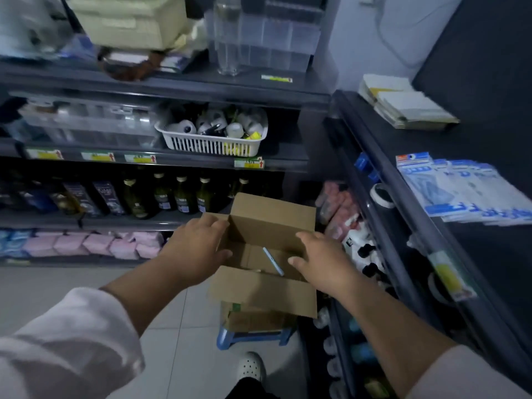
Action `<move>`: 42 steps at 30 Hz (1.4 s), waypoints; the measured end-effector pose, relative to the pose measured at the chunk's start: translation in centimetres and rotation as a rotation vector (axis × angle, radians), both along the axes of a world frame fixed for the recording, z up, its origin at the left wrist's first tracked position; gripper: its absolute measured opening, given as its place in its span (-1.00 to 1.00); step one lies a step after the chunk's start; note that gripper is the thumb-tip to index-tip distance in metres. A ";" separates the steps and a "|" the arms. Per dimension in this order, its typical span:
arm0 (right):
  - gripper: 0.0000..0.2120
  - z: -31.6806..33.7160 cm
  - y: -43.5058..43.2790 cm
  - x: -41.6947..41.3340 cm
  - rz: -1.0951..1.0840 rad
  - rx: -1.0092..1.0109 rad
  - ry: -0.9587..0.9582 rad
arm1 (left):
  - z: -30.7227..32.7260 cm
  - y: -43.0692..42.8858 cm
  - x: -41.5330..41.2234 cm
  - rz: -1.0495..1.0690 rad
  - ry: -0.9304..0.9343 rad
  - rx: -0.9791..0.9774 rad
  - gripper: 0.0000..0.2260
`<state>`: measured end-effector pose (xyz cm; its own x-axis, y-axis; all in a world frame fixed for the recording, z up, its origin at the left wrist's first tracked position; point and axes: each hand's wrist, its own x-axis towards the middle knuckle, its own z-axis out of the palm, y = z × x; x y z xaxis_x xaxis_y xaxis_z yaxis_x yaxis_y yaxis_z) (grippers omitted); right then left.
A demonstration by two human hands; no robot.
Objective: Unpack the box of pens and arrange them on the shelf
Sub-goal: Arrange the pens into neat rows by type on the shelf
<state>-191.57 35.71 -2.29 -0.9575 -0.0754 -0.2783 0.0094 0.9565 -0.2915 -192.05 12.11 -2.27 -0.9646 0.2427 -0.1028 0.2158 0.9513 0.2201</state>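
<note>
Dark shelves [184, 164] fill the upper and left of the frame, with a second run down the right side. At lower centre an open cardboard box [267, 220] sits on a blue stool [247, 338] (flaps folded outward). The left hand [195, 249] grips the box's left wall, fingers curled over its rim. The right hand [319, 254] straddles the right wall, thumb inside. One light-blue pen [273, 261] lies slanted inside the box, between the hands.
</note>
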 end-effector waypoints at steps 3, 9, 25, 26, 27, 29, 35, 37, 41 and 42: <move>-0.42 -2.5 1.3 -6.1 -0.019 0.006 -0.082 | -2.3 1.1 -5.5 0.026 -0.062 -0.008 -0.47; -0.49 -10.9 2.0 -15.1 -0.088 -0.085 -0.308 | -9.2 2.6 -13.1 0.010 -0.241 -0.026 -0.50; -0.39 -34.7 2.3 -20.5 -0.087 -0.075 -0.531 | -34.8 6.7 -22.3 -0.253 -0.767 -0.142 -0.41; -0.38 -35.3 2.4 -20.9 -0.084 -0.058 -0.512 | -35.8 7.1 -22.5 -0.281 -0.799 -0.150 -0.40; -0.38 -35.9 2.6 -21.2 -0.085 -0.049 -0.492 | -36.8 7.6 -22.6 -0.311 -0.822 -0.162 -0.40; -0.39 -37.2 2.9 -21.8 -0.088 -0.039 -0.470 | -38.4 8.3 -23.0 -0.380 -0.815 -0.196 -0.40; -0.48 -40.0 3.5 -22.4 -0.126 -0.024 -0.450 | -40.9 8.8 -23.7 -0.477 -0.748 -0.268 -0.46; -0.56 -40.7 3.7 -22.5 -0.129 -0.008 -0.429 | -41.5 8.4 -23.9 -0.423 -0.756 -0.217 -0.54; -0.58 -41.3 3.8 -23.2 -0.102 -0.004 -0.416 | -41.9 7.8 -24.9 -0.182 -0.723 0.020 -0.72; -0.59 -41.5 3.7 -23.5 -0.090 -0.004 -0.417 | -41.9 7.8 -25.2 -0.115 -0.721 0.081 -0.72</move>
<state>-215.08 39.43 -43.74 -0.7660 0.0017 -0.6429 0.2109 0.9453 -0.2488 -217.27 19.89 -44.12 -0.6316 0.3724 -0.6800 0.0886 0.9060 0.4138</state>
